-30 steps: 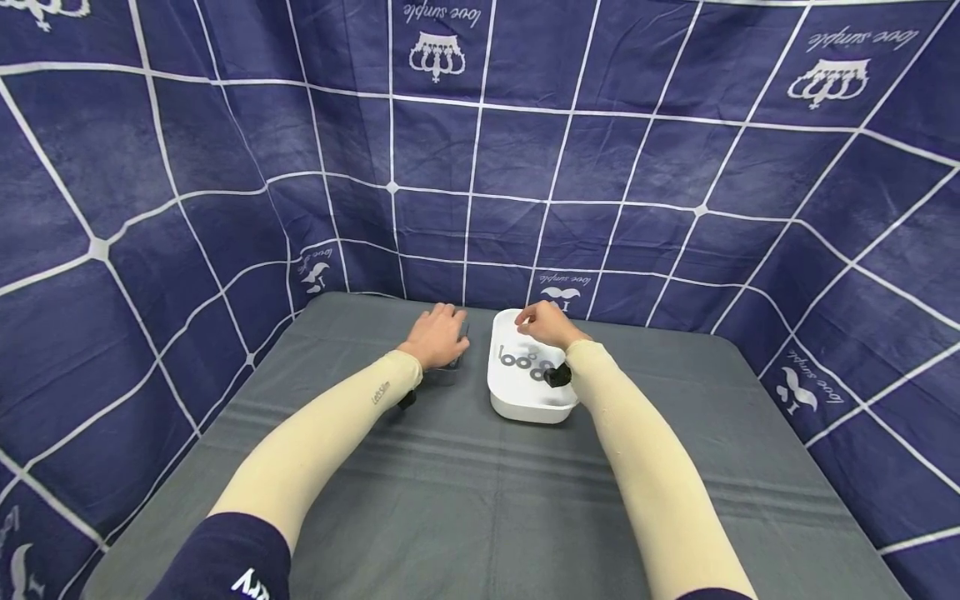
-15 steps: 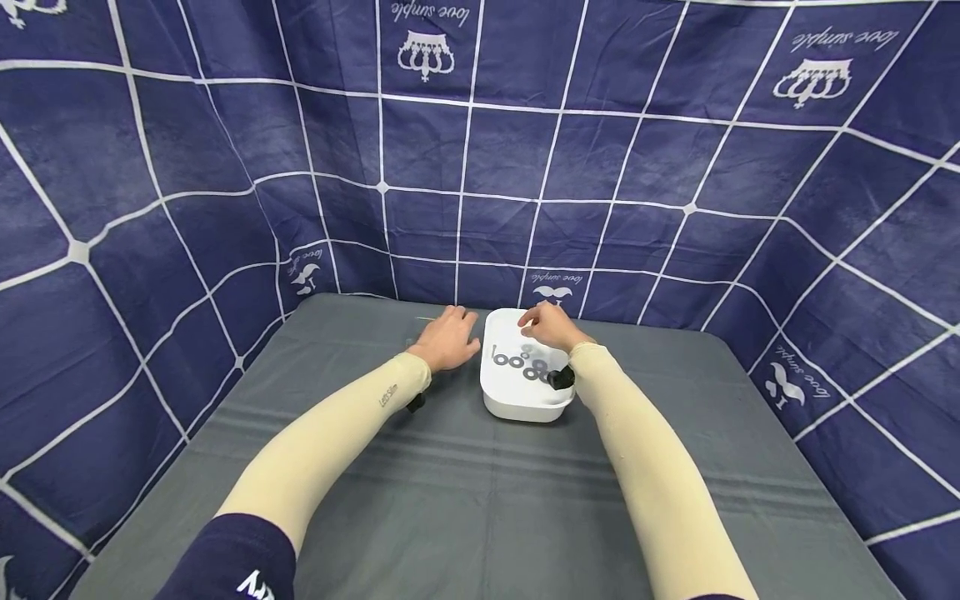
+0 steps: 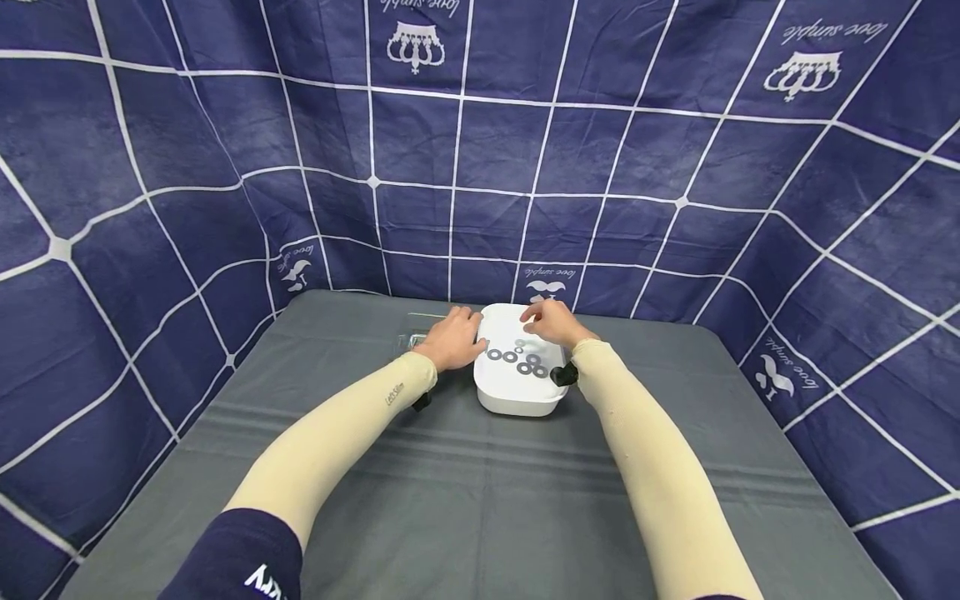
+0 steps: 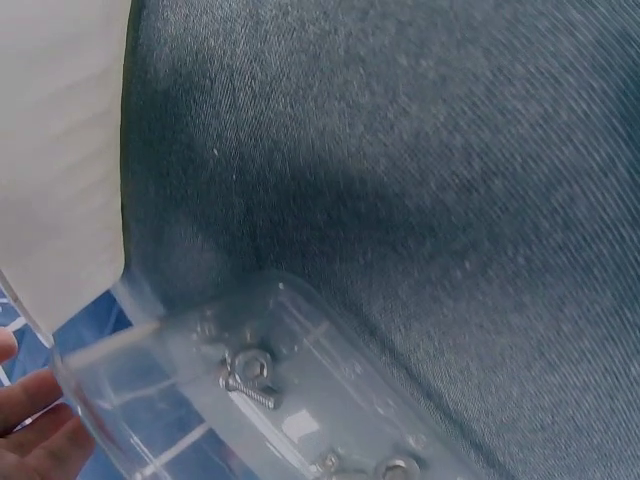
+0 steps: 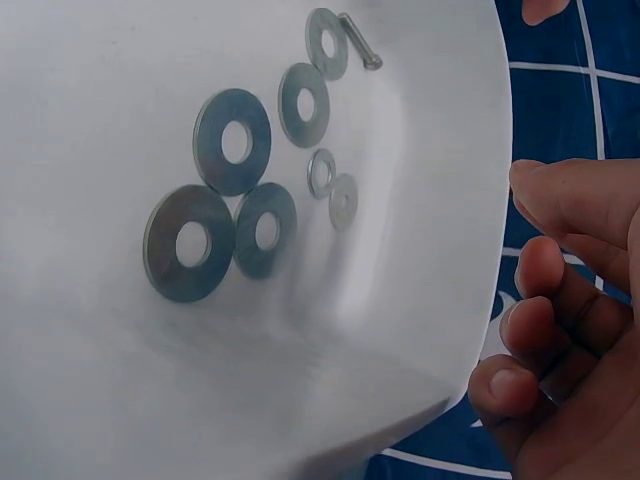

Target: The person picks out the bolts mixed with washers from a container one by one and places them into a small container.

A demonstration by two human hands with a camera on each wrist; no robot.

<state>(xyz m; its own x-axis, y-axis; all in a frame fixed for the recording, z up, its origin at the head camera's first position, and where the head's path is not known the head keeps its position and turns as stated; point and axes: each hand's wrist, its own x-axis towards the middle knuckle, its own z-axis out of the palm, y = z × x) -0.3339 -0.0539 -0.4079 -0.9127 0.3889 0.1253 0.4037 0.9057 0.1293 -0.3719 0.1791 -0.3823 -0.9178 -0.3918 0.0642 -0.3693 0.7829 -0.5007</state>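
A white plastic tray (image 3: pixel 517 404) stands near the back of the table. Several grey flat washers (image 5: pixel 232 142), larger and smaller, lie in it with one small bolt (image 5: pixel 360 42). Fingers slightly bent, my left hand (image 3: pixel 453 340) is at the tray's left rim; whether it touches the rim I cannot tell. My right hand (image 3: pixel 553 323) hovers over the tray's far right part, fingers loosely curled, thumb apart from them and nothing visible between. Left of the tray is a clear plastic box (image 4: pixel 330 345), holding nuts (image 4: pixel 252 368) and small bolts (image 4: pixel 252 393), partly hidden behind my left hand in the head view.
A grey cloth (image 3: pixel 420 492) covers the table. Blue curtains with white lines (image 3: pixel 495 150) hang along the back and both sides. A thin pale strip (image 3: pixel 426 315) lies behind the clear box.
My left hand has moved right, from over the clear box to the tray's left rim, uncovering part of the box. The right hand stays over the tray. The head view has shifted slightly.
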